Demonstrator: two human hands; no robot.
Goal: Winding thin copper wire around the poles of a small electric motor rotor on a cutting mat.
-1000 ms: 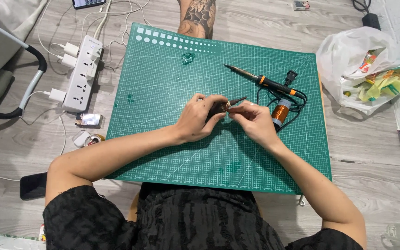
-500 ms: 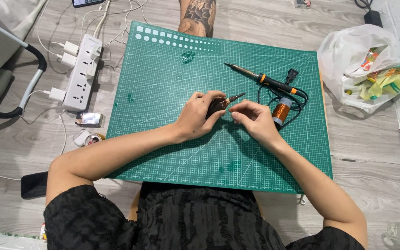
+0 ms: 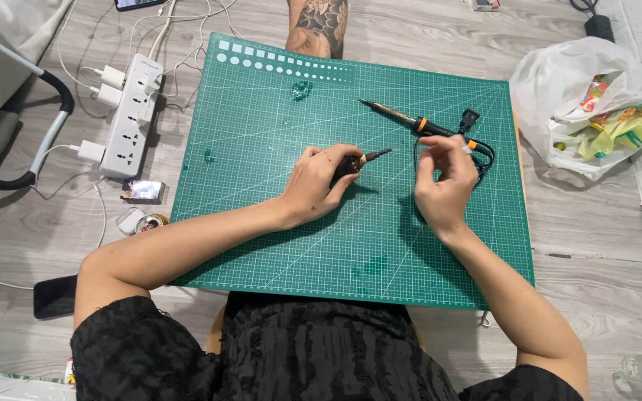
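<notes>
My left hand (image 3: 313, 186) rests on the green cutting mat (image 3: 276, 223) and grips a short dark tool (image 3: 362, 160) whose thin metal tip points right. Apart from it, my right hand (image 3: 443, 186) hovers further right with curled fingers, over the black cable (image 3: 484, 152) beside the handle end of a soldering iron (image 3: 403, 117). That iron has a black and orange handle and lies on the mat with its tip pointing to the upper left. The hand hides whatever is under its fingers, so I cannot see if it holds anything.
A white power strip (image 3: 134, 115) with plugs and cables lies left of the mat. Near it are a small shiny object (image 3: 143, 191) and a dark phone (image 3: 53, 295). A white plastic bag (image 3: 588, 96) sits at the right. Another person's tattooed leg (image 3: 319, 26) touches the mat's far edge.
My right hand has left the dark tool and moved right, over the cable and the spot where a copper-coloured spool stood. The left hand still holds the tool in place.
</notes>
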